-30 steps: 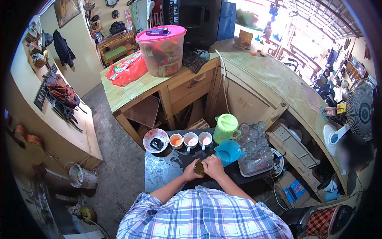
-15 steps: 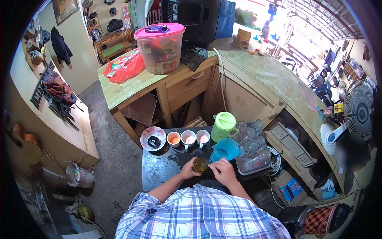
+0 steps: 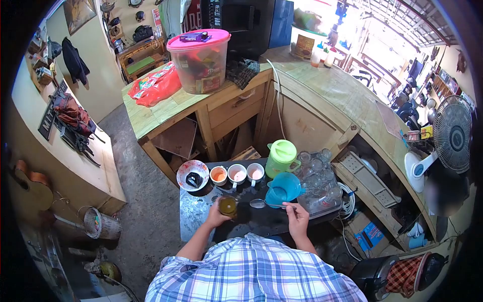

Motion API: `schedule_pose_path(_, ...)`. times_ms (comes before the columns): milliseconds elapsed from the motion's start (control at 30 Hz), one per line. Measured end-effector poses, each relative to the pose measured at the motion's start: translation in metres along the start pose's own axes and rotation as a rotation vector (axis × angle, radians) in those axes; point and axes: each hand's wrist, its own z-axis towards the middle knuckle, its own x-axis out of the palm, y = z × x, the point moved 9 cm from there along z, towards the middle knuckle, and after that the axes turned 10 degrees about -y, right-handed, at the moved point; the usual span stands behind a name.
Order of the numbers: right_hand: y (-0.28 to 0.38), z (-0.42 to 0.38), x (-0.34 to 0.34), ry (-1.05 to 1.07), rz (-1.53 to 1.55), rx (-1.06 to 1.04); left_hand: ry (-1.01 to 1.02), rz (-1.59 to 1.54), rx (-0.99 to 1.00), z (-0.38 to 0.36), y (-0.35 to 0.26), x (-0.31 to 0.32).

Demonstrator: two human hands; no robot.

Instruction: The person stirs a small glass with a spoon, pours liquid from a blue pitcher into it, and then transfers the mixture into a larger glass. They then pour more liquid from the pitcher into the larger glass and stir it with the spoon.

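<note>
My left hand [image 3: 216, 215] is wrapped round a glass jar [image 3: 228, 206] with yellowish-brown contents, over the dark low table [image 3: 193, 221]. In my right hand [image 3: 298, 217] is a metal spoon [image 3: 258, 203], its bowl pointing left toward the jar but apart from it. Just beyond the spoon stands a blue pitcher [image 3: 285, 188], with a lidded green pitcher [image 3: 282, 157] behind it. Three white cups, the left one [image 3: 218, 175] orange inside, the middle [image 3: 237, 173] and right [image 3: 255, 172] pinkish, stand in a row beside a stained bowl [image 3: 192, 175] holding something black.
A tray [image 3: 322, 206] of several clear glasses is at the table's right. Behind stands a wooden counter [image 3: 322, 90] with a pink-lidded tub [image 3: 197, 65] and a red bag [image 3: 155, 86]. A fan [image 3: 452, 136] is at the far right, and coiled white hose [image 3: 347, 204] lies below.
My hands have moved apart: the left went left with the jar, the right shifted right and slightly down. The spoon now shows in full, away from the jar.
</note>
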Motion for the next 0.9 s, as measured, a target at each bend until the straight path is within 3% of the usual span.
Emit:
schedule_pose_path(100,-0.021,0.0,-0.011,-0.059,0.17,0.167,-0.145,0.131,-0.155,-0.013,0.033,-0.049)
schedule_pose_path(167,-0.022,-0.001,-0.017,-0.086,0.22,0.203,-0.247,0.22,-0.182,-0.019,0.022,-0.08)
schedule_pose_path(233,-0.035,-0.005,-0.02,-0.106,0.43,0.398,-0.267,0.139,-0.218,-0.019,0.022,-0.098)
schedule_pose_path(367,-0.052,-0.014,-0.028,-0.148,0.648,0.603,-0.3,0.169,-0.198,-0.015,0.035,-0.112)
schedule_pose_path(433,-0.065,-0.026,-0.023,-0.139,0.859,0.853,-0.363,0.115,-0.156,-0.015,0.028,-0.116)
schedule_pose_path(500,-0.069,-0.028,-0.029,-0.117,0.943,0.88,-0.382,0.09,-0.136,-0.021,0.016,-0.106)
schedule_pose_path(567,-0.074,-0.03,-0.037,-0.161,1.025,0.923,-0.748,0.056,-0.003,-0.046,-0.005,-0.115)
schedule_pose_path(633,-0.083,-0.027,-0.054,-0.193,1.074,0.88,-0.834,0.367,-0.203,-0.078,0.029,-0.109)
schedule_pose_path(700,-0.086,-0.017,-0.083,-0.301,0.891,0.723,-0.71,0.469,-0.275,-0.098,0.031,-0.086)
schedule_pose_path(767,-0.086,-0.012,-0.105,-0.354,0.878,0.662,-0.453,0.337,-0.222,-0.097,-0.002,-0.047)
schedule_pose_path(800,-0.085,-0.012,-0.118,-0.397,0.868,0.648,-0.44,0.339,-0.215,-0.096,-0.017,-0.036)
schedule_pose_path(867,-0.09,-0.012,-0.14,-0.439,0.927,0.62,-0.182,0.298,0.029,-0.079,-0.067,0.011)
schedule_pose_path(900,-0.091,-0.012,-0.149,-0.453,0.926,0.622,-0.169,0.299,0.028,-0.07,-0.083,0.021)
